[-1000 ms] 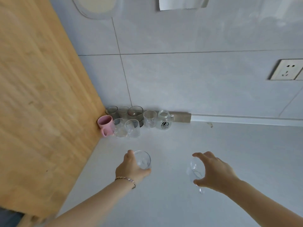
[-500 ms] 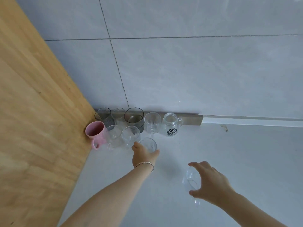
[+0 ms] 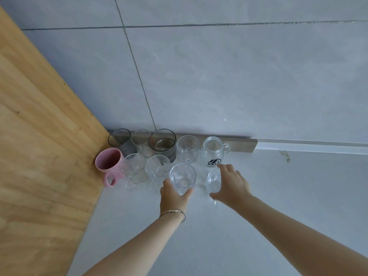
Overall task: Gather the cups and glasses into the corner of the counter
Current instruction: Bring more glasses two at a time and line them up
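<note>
Far to the left of both grips, the pink mug [image 3: 109, 161] stands against the wooden panel [image 3: 39, 156], and the other gathered glasses [image 3: 162, 145] run rightward from it along the wall [image 3: 219, 86]. The left hand [image 3: 174, 198] cups a clear glass [image 3: 182, 177] from the near side, thumb and fingers curled round its lower wall. That glass is close against the nearest tumbler [image 3: 157, 168] on its left. To finish well, the person should probably seat it flat, then loosen the fingers without knocking its neighbours. Right of that grip, the right hand [image 3: 232, 185] arches over a small glass [image 3: 213, 181], fingertips and thumb pinching its sides. Just beyond its fingertips is the printed jar mug [image 3: 214, 153]. This glass looks best eased into the gap beside the left-hand one. Both held glasses are thin, transparent, upright and apparently empty
</note>
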A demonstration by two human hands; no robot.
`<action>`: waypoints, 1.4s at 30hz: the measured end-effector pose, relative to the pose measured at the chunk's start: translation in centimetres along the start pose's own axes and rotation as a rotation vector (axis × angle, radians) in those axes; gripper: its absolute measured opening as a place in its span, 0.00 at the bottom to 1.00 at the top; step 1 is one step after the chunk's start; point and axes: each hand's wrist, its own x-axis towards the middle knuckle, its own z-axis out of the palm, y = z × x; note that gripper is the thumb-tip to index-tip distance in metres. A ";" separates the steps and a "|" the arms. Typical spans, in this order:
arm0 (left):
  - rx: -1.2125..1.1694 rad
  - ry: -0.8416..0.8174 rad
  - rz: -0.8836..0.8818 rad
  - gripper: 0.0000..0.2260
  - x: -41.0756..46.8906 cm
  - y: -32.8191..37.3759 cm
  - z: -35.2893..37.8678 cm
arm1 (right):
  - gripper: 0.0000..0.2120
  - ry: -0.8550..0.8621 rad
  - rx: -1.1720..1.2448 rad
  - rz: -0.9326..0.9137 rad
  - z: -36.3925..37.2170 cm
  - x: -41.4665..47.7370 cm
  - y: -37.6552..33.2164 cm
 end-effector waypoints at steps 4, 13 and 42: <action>0.006 0.014 0.023 0.28 0.1 0.0 -0.1 | 0.42 0.049 0.027 0.003 0.3 2.0 -1.3; -0.002 0.019 0.025 0.31 -0.1 0.2 0.2 | 0.45 0.086 0.169 0.000 1.5 1.2 -0.9; 0.922 -0.892 0.866 0.01 -39.1 12.7 27.5 | 0.23 -0.161 0.187 0.727 -8.2 -44.3 40.4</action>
